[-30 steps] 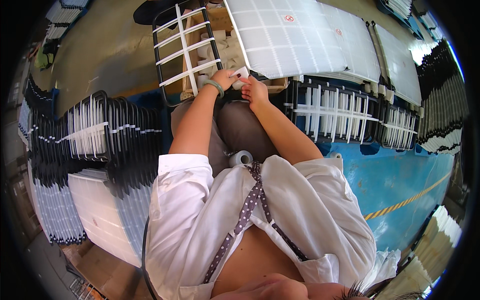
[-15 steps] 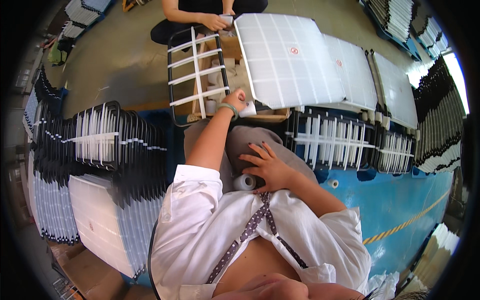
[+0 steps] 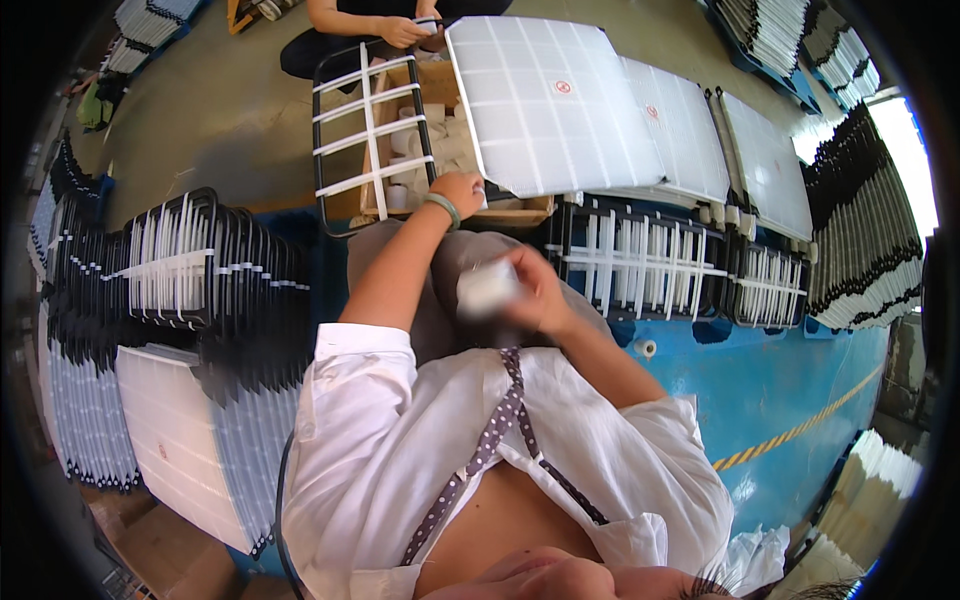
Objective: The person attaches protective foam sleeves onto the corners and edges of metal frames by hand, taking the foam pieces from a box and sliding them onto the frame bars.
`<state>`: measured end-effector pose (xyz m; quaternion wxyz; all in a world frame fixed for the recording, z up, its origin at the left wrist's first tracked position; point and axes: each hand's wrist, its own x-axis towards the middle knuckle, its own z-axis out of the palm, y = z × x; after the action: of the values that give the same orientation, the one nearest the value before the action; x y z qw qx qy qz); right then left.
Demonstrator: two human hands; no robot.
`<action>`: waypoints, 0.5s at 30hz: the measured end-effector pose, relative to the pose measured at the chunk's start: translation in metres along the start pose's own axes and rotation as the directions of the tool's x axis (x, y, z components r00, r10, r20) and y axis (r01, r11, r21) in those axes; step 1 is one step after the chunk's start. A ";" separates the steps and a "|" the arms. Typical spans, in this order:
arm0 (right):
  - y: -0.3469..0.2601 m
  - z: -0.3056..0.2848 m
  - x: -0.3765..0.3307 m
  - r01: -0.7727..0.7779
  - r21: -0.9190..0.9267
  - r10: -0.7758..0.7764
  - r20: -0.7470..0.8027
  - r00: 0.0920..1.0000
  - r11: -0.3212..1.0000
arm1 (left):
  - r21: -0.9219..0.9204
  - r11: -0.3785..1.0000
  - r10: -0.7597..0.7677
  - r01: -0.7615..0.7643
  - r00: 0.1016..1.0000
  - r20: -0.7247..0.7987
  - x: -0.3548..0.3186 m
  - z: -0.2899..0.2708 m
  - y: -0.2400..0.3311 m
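Workshop floor; right hand (image 3: 535,290) grips blurred white roll (image 3: 487,290).

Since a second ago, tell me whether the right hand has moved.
Yes. The right hand pulled back from the wooden box toward the lap, now holding a white roll.

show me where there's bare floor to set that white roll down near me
Free: the blue floor at the person's right, between the row of black-and-white racks and the yellow line; also grey concrete beyond the leaning rack. Crowded: the wooden box by the left hand, and the stacked frames on the left. The right hand holds the white roll.
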<state>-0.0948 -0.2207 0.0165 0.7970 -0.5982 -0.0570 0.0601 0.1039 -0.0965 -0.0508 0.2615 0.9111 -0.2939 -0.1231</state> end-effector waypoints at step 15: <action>0.054 -0.026 0.088 0.203 0.947 0.493 -0.305 0.815 0.249 | -0.175 0.969 0.166 -0.177 0.983 -0.073 -0.011 -0.015 -0.005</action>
<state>-0.0052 -0.2158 -0.0413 0.9589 0.0189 0.2828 -0.0150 0.1038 -0.0801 -0.0403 0.3611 0.8580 -0.3516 -0.0996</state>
